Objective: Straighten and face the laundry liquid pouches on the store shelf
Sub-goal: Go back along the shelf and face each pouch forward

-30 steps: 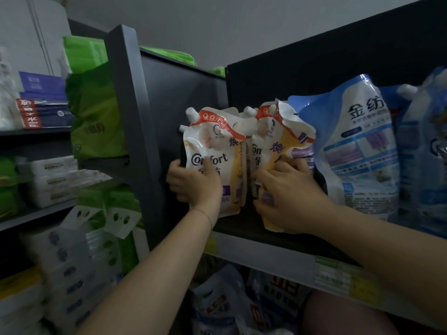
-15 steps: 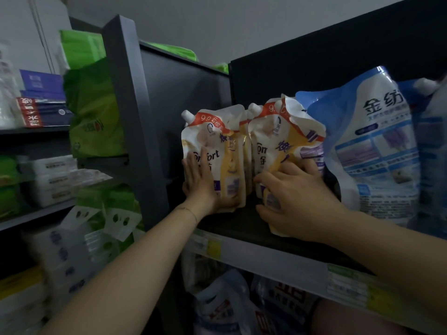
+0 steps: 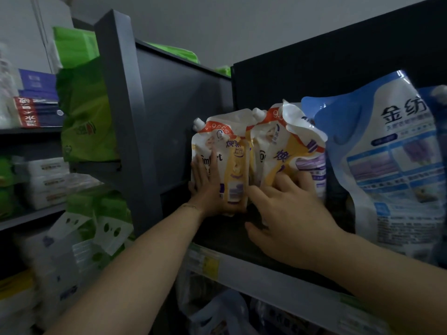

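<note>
In the head view, two yellow-and-white Comfort pouches are standing side by side at the left end of the dark shelf (image 3: pixel 225 240), just beside the grey side panel (image 3: pixel 169 131). The left hand (image 3: pixel 208 189) is lying flat, fingers straight and pointing up, pressing the front of the left pouch (image 3: pixel 229 151). The right hand (image 3: pixel 290 213) is resting spread-fingered on the lower front of the right pouch (image 3: pixel 283 153), thumb apart below, gripping nothing that shows. Both pouches are sitting directly ahead of the palms, long axes upright and spouts up. The right pouch is looking crumpled at its top and seems turned a little leftward, so the right hand, being nearer, is likely the one squaring it. A large blue pouch (image 3: pixel 391 165) is leaning just beside it
</note>
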Demonstrator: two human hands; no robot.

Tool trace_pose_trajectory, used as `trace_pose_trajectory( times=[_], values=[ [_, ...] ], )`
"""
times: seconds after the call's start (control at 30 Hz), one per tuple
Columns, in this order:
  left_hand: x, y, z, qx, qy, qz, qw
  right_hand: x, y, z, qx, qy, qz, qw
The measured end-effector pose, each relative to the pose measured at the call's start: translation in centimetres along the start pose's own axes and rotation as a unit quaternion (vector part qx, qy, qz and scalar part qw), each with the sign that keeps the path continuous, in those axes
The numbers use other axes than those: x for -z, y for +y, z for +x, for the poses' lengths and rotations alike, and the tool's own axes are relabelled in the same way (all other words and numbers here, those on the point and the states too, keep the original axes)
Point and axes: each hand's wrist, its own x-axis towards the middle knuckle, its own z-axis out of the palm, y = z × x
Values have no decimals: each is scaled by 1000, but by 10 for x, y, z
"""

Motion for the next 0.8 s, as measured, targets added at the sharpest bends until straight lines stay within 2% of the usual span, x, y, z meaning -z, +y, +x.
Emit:
trace_pose_trajectory(
  times=[0.17, 0.3, 0.47, 0.67, 0.8],
  values=[
    [-2, -3, 11, -5, -13, 14, 1000, -10, 1, 1, 10, 12, -27, 1000],
    [-2, -12, 6, 10, -11, 10, 1000, -5, 2, -1, 13, -23, -33, 999],
    [-1, -31, 5, 28, 0, 55, 998, -11, 5, -4, 41, 30, -61, 997],
    [12, -21, -17, 24, 40, -32, 998, -14, 8, -7, 82, 110, -89, 987],
    [16, -7, -45, 27, 22, -83, 996, -13, 13, -2, 13, 88, -131, 987]
  ],
)
